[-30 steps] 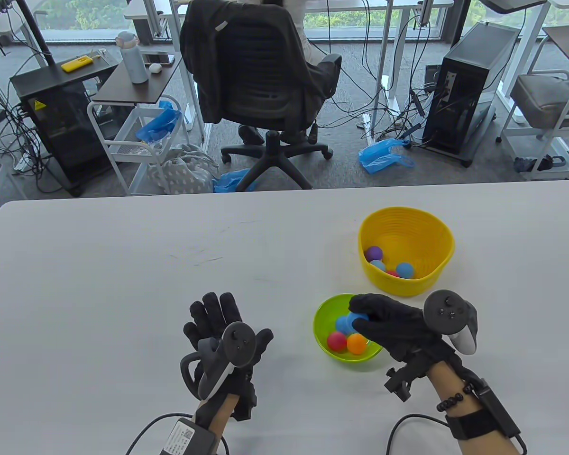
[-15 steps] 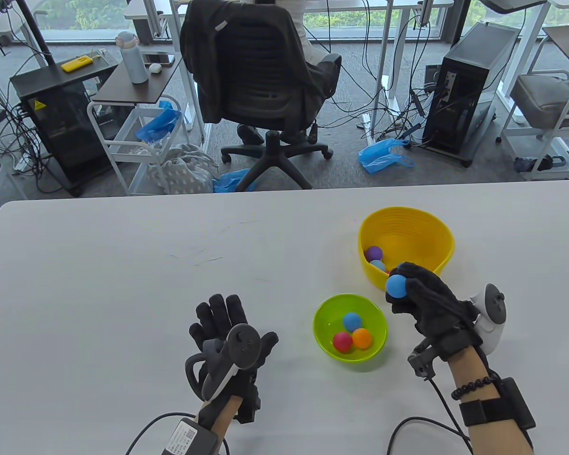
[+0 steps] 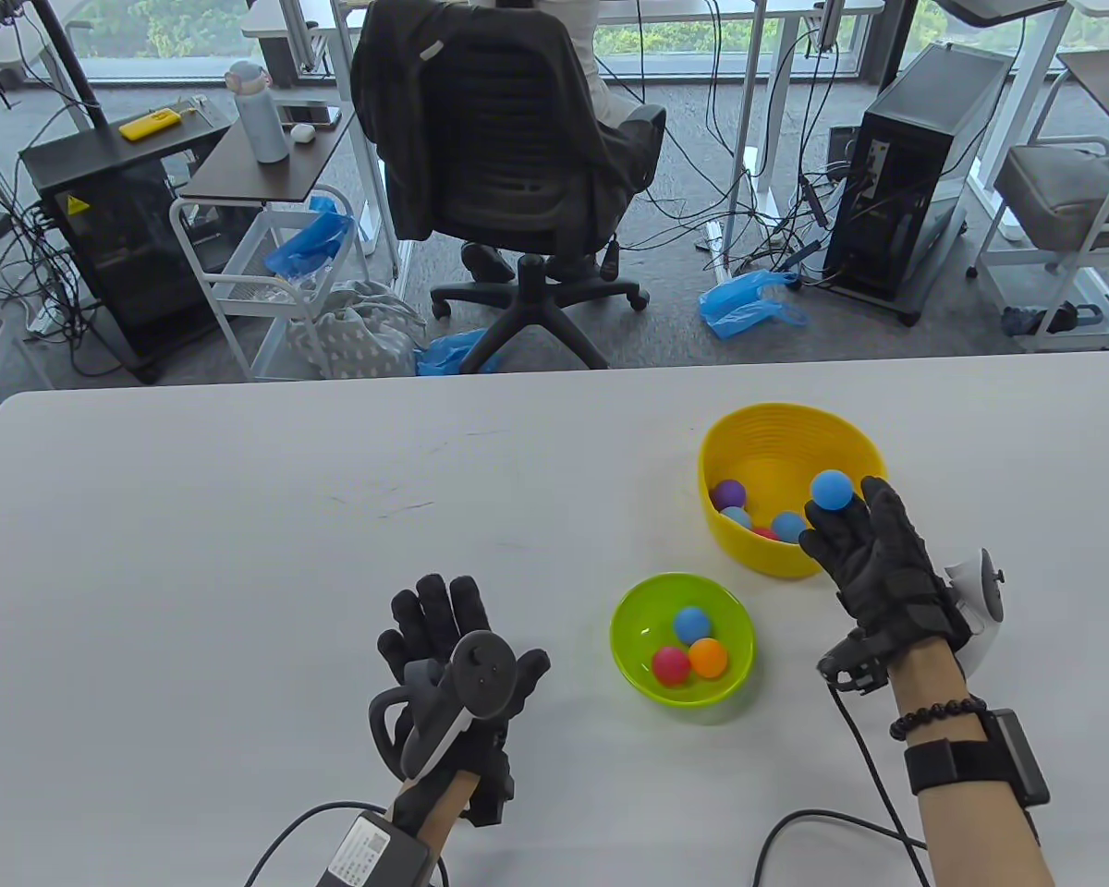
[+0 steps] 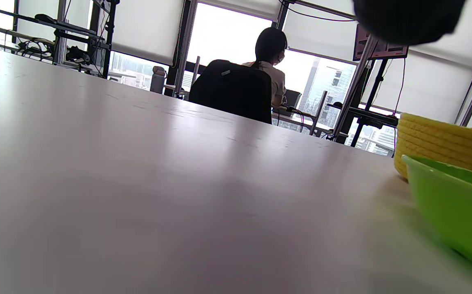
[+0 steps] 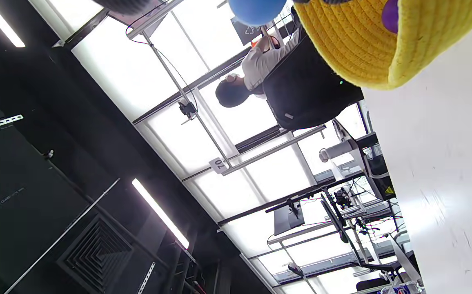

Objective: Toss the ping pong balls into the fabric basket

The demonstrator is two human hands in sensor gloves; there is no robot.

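A yellow fabric basket [image 3: 873, 462] stands on the white table at the right and holds several balls, among them a purple one [image 3: 728, 494] and a blue one [image 3: 788, 528]. My right hand [image 3: 846, 522] is palm up at the basket's near rim, fingers spread. A blue ball [image 3: 832, 490] is at its fingertips above the basket; no finger closes on it. The right wrist view shows that ball [image 5: 256, 8] beside the basket [image 5: 354, 45]. A green bowl [image 3: 628, 610] holds blue [image 3: 692, 625], red [image 3: 671, 664] and orange [image 3: 708, 657] balls. My left hand [image 3: 444, 610] rests flat on the table, empty.
The left wrist view shows the green bowl [image 4: 448, 200] close at the right with the basket [image 4: 444, 134] behind it. Beyond the table's far edge are an office chair [image 3: 508, 157] with a seated person, a computer tower [image 3: 924, 166] and a cart [image 3: 268, 277].
My right hand lifted a blue ball out of the green bowl, carried it up and right to the basket, turned palm up and opened its fingers. The left hand barely moved.
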